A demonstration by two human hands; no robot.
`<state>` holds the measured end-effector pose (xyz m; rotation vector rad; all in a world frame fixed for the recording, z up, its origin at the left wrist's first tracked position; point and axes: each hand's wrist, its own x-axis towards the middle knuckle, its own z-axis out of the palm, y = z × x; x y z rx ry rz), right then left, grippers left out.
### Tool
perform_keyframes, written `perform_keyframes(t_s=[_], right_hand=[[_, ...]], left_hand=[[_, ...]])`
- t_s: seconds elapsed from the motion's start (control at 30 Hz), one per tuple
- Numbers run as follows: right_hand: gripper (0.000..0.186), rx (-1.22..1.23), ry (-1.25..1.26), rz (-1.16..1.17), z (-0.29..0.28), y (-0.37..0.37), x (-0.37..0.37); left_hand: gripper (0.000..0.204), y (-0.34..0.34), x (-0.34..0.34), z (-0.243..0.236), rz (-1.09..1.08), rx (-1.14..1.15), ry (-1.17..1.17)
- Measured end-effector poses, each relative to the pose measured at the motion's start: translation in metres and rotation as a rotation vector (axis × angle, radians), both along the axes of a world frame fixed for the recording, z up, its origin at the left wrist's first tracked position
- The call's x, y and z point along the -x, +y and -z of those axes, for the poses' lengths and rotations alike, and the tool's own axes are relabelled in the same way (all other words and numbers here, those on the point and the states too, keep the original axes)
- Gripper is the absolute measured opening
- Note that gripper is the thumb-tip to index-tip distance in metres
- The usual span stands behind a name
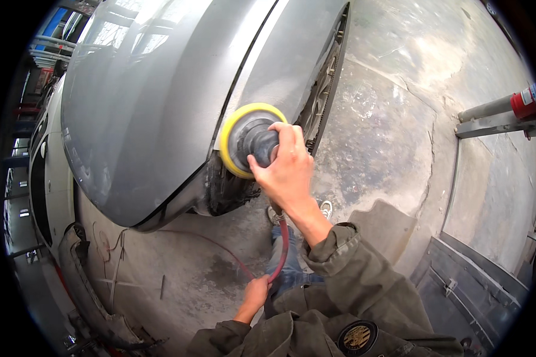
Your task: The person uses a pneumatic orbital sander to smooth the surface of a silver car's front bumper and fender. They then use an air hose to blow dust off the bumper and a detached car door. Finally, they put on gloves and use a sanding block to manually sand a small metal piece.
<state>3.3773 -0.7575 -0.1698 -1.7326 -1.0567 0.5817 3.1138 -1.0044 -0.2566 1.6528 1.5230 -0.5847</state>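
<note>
My right hand (pixel 286 163) is wrapped round the dark, rounded head of an air sander (pixel 259 141) with a yellow-rimmed round pad (pixel 232 160). The pad lies against the grey car's fender (pixel 274 71), beside the gap along the hood (pixel 149 89). From under my right hand a red air hose (pixel 284 250) curves down. Lower in the view, my left hand (pixel 256 294) is closed round that hose, close to my jeans. The sander's underside is hidden.
A dark wheel-arch opening (pixel 223 187) lies just below the sander. On the left are a removed bumper (pixel 92 291) and a white car (pixel 56 178). The hose trails over the concrete floor (pixel 190 268). A post with a red band (pixel 524 104) stands right, above metal panels (pixel 467 285).
</note>
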Motion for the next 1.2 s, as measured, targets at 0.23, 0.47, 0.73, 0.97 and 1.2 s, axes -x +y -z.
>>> perform_keyframes(t_s=[0.23, 0.47, 0.73, 0.97, 1.2], right_hand=[[0.056, -0.005, -0.007, 0.0, -0.004, 0.001, -0.002], [0.054, 0.0, -0.046, 0.009, 0.004, -0.011, 0.002], [0.055, 0.055, -0.021, 0.19, 0.038, -0.037, -0.015], [0.063, 0.025, 0.185, 0.365, 0.05, -0.111, -0.043], [0.066, 0.101, 0.364, 0.549, 0.108, -0.192, -0.072]], left_hand=[[0.014, -0.001, -0.004, -0.002, 0.022, -0.023, -0.005], [0.012, -0.011, 0.01, 0.007, 0.044, -0.005, -0.006], [0.017, -0.014, 0.025, 0.02, 0.119, 0.078, 0.068], [0.022, -0.003, 0.026, 0.025, 0.212, 0.162, 0.079], [0.036, 0.078, -0.037, -0.038, 0.42, -0.201, -0.149]])
